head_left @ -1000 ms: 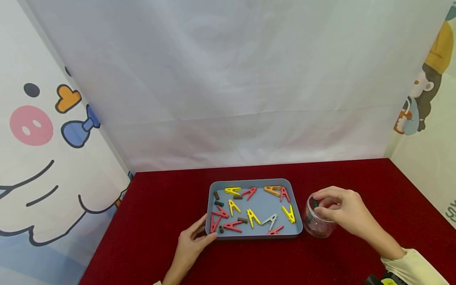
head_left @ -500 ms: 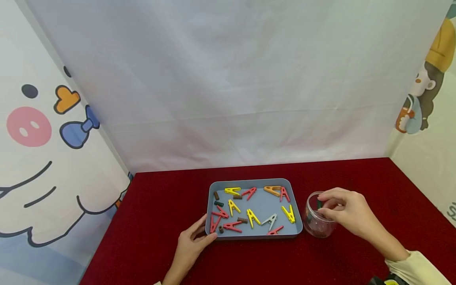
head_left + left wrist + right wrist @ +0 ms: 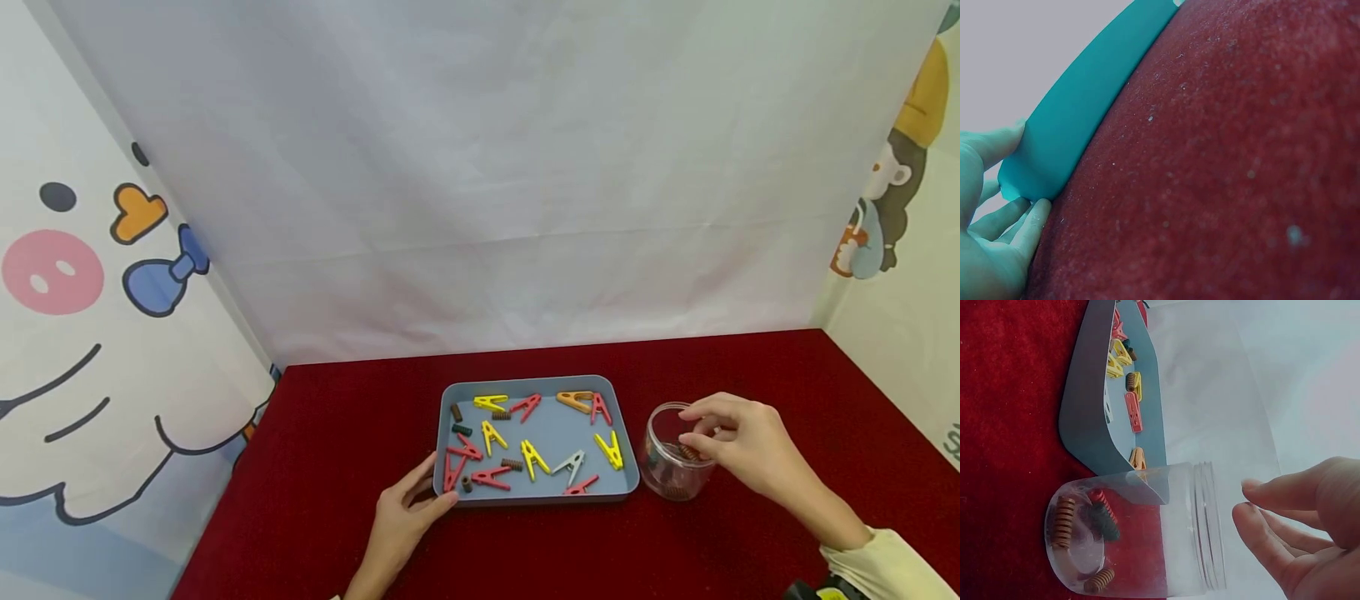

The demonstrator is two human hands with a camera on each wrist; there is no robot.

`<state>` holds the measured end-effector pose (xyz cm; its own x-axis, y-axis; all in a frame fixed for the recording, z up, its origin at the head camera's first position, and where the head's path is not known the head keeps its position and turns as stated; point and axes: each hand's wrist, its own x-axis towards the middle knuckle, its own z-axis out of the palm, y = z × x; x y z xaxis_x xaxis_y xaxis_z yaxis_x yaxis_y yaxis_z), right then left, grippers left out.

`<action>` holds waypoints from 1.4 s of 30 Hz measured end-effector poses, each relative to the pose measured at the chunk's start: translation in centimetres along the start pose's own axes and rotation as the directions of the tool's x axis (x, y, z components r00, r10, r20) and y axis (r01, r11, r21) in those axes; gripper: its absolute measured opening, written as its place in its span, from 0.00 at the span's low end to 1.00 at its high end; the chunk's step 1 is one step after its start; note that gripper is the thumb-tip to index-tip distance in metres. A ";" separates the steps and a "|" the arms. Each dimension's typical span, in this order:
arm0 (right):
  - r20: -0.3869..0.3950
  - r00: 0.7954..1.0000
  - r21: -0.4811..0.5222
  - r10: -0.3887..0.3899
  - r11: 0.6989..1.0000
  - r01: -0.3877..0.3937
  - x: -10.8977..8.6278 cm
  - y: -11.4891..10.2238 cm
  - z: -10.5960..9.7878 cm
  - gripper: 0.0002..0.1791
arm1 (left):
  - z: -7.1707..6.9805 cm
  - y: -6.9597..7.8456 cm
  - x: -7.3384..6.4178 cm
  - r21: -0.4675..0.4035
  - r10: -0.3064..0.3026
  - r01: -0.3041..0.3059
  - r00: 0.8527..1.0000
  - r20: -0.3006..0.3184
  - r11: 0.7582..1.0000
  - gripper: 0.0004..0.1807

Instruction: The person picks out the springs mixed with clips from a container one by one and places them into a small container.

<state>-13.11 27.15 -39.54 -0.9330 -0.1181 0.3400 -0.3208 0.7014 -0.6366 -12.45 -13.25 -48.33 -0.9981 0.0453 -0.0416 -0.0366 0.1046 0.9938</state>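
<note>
My left hand [image 3: 401, 517] grips the near left corner of a blue-grey tray [image 3: 540, 499], its thumb at the front and fingers along the side. In the left wrist view, the tray wall [image 3: 1079, 100] sits between thumb and fingers. In the tray lie red, yellow, grey and orange plastic clips, such as a yellow clip [image 3: 533, 459], and several coil springs, one brown spring [image 3: 512, 464] among them. My right hand [image 3: 738, 433] hovers over a clear jar [image 3: 1179, 550], thumb and index finger slightly apart with nothing between them. Inside are brown springs [image 3: 1064, 522], a red spring [image 3: 1105, 503] and a dark green spring [image 3: 1105, 525].
Dark red cloth [image 3: 337, 442] covers the table. The jar stands just right of the tray. A white curtain [image 3: 480, 183] hangs behind the table, with cartoon-printed panels [image 3: 135, 375] at the sides.
My right hand has let go of a green spring over the jar and shifted slightly right. The left hand stays at the tray corner.
</note>
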 end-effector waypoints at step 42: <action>0.065 0.990 0.145 -0.122 0.983 0.112 2.3 -4.5 2.8 0.13 | -0.2 -1.8 0.6 -0.014 0.036 -0.036 0.999 -0.011 0.999 0.34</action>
<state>-14.25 21.74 -37.79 -0.8954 -0.2485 0.3695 -0.4434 0.5744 -0.6881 -12.99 -13.65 -50.08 -0.9993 0.0377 -0.0043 -0.0009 0.0894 0.9960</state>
